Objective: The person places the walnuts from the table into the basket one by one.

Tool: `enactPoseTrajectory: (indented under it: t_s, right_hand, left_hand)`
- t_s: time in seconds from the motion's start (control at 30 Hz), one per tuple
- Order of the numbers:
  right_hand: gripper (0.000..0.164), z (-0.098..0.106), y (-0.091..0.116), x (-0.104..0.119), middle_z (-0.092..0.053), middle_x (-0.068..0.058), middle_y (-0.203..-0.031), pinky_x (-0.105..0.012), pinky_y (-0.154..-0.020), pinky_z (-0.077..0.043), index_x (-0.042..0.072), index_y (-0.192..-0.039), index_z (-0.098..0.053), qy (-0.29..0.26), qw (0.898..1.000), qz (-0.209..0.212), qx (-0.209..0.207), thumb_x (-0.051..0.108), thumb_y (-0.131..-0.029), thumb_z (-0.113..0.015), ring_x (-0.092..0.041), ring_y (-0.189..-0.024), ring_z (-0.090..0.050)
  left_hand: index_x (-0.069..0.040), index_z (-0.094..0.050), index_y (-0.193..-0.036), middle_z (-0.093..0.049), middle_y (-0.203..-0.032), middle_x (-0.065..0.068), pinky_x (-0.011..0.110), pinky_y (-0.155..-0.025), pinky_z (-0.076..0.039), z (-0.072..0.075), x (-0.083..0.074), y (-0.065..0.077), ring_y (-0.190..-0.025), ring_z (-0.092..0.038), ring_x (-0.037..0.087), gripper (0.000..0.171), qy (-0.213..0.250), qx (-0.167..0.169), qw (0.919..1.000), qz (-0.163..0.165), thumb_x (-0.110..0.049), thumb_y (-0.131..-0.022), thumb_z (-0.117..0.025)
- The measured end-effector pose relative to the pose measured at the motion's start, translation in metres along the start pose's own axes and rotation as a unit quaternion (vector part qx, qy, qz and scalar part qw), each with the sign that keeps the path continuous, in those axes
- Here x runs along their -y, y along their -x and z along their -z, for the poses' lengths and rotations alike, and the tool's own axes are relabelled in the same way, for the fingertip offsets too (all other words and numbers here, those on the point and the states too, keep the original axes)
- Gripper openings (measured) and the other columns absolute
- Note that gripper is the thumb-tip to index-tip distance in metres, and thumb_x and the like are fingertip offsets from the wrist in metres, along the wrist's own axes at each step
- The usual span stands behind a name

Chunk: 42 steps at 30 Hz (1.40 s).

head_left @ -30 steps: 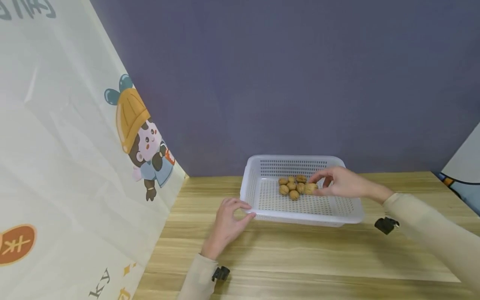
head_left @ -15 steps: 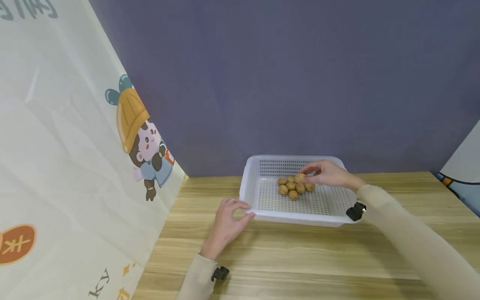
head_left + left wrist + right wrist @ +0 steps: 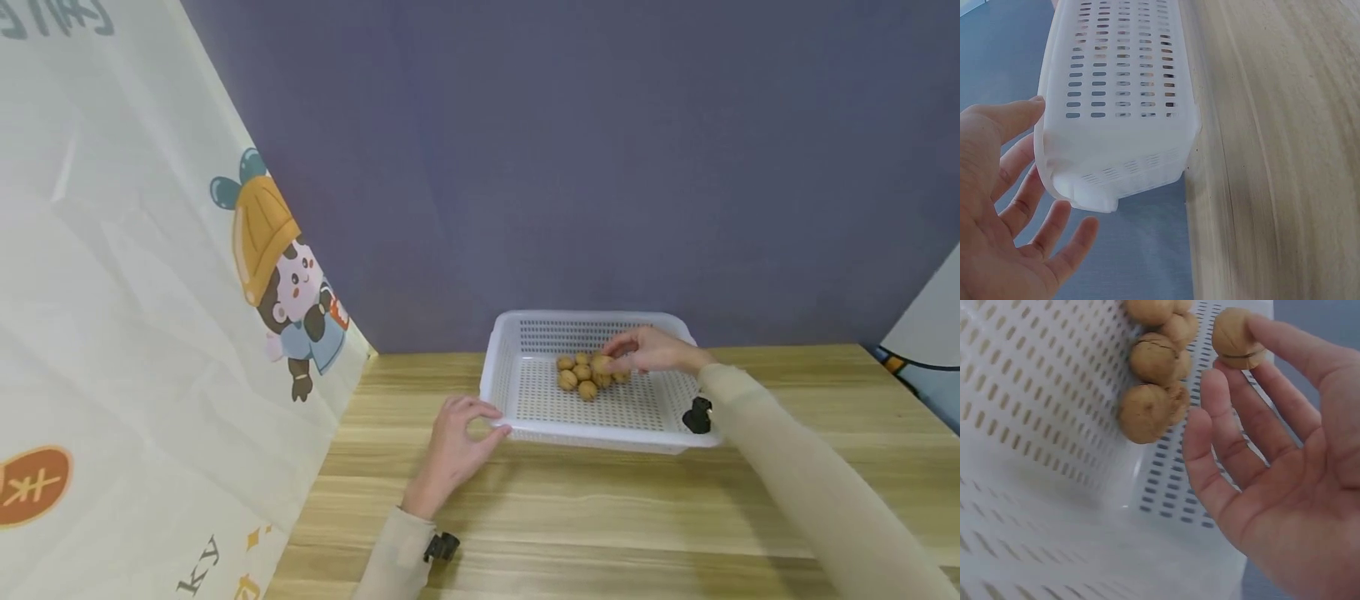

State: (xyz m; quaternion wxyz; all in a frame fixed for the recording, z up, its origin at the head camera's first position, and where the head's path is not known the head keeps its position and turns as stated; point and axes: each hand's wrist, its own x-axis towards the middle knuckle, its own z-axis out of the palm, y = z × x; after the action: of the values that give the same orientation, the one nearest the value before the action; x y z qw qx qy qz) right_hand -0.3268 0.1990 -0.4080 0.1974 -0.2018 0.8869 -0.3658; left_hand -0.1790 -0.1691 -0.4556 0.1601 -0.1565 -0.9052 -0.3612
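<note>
A white perforated plastic basket (image 3: 600, 433) stands on the wooden table, with several walnuts (image 3: 567, 380) clustered on its floor. My left hand (image 3: 452, 450) pinches the basket's near-left corner; in the left wrist view its thumb lies on the rim and the other fingers spread beyond it. Over the cluster, my right hand (image 3: 654, 350) pinches one walnut (image 3: 1235, 339) between thumb and fingertips. That nut shows a dark seam in the right wrist view, where the other walnuts (image 3: 1145, 412) lie beside it. In the head view the right hand partly covers the walnuts behind it.
The wooden table (image 3: 585, 517) extends in front of the basket and to both sides. A dark blue-grey panel (image 3: 570, 167) rises right behind it. A white printed sheet (image 3: 135, 275) with a cartoon figure hangs on the left.
My right hand has moved left over the cluster, carrying a walnut from its right side, and has dipped slightly since half a second ago. The left hand and basket have stayed put.
</note>
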Motion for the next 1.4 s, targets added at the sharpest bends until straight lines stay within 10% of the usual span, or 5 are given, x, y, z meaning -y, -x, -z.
enactPoseTrajectory:
  t_s: [0.27, 0.9, 1.1, 1.4]
  right_hand:
    - [0.053, -0.010, 0.000, -0.024, -0.069, -0.026, -0.133, -0.048, -0.093, -0.064, -0.008, -0.141, -0.059, -0.029, 0.997, -0.027, 0.063, 0.022, -0.099, -0.075, -0.027, -0.106, -0.075]
    - [0.042, -0.009, -0.001, -0.015, -0.074, -0.019, -0.119, -0.039, -0.085, -0.064, -0.007, -0.130, -0.066, 0.004, 0.997, -0.034, 0.062, 0.017, -0.097, -0.076, -0.016, -0.093, -0.070]
    - [0.038, 0.015, 0.019, 0.015, -0.075, -0.020, -0.121, -0.044, -0.088, -0.064, -0.004, -0.132, -0.066, 0.006, 0.998, 0.022, -0.058, 0.024, -0.105, -0.068, -0.022, -0.098, -0.074]
    - [0.022, 0.005, 0.099, 0.030, -0.081, -0.005, -0.099, -0.027, -0.070, -0.062, 0.010, -0.115, -0.075, 0.050, 0.963, 0.090, -0.247, 0.029, -0.107, -0.067, -0.005, -0.081, -0.074]
  left_hand:
    - [-0.017, -0.080, -0.104, -0.077, -0.113, -0.002, 0.051, -0.112, -0.050, -0.001, -0.004, 0.003, -0.122, -0.063, 0.024, 0.023, 0.007, 0.004, 1.0000, 0.002, -0.031, -0.088, -0.087]
    - [-0.016, -0.081, -0.103, -0.078, -0.111, -0.002, 0.049, -0.107, -0.053, -0.002, -0.001, 0.003, -0.117, -0.065, 0.023, 0.023, 0.004, -0.015, 0.9997, -0.021, -0.028, -0.086, -0.088]
    - [-0.014, -0.081, -0.102, -0.078, -0.110, 0.001, 0.049, -0.105, -0.053, 0.001, 0.000, 0.003, -0.115, -0.066, 0.024, 0.023, 0.002, -0.025, 0.9994, -0.022, -0.025, -0.085, -0.090]
    - [-0.016, -0.079, -0.110, -0.076, -0.117, -0.001, 0.049, -0.108, -0.054, 0.001, -0.003, 0.010, -0.119, -0.064, 0.023, 0.027, -0.029, 0.010, 0.9995, -0.005, -0.032, -0.089, -0.085]
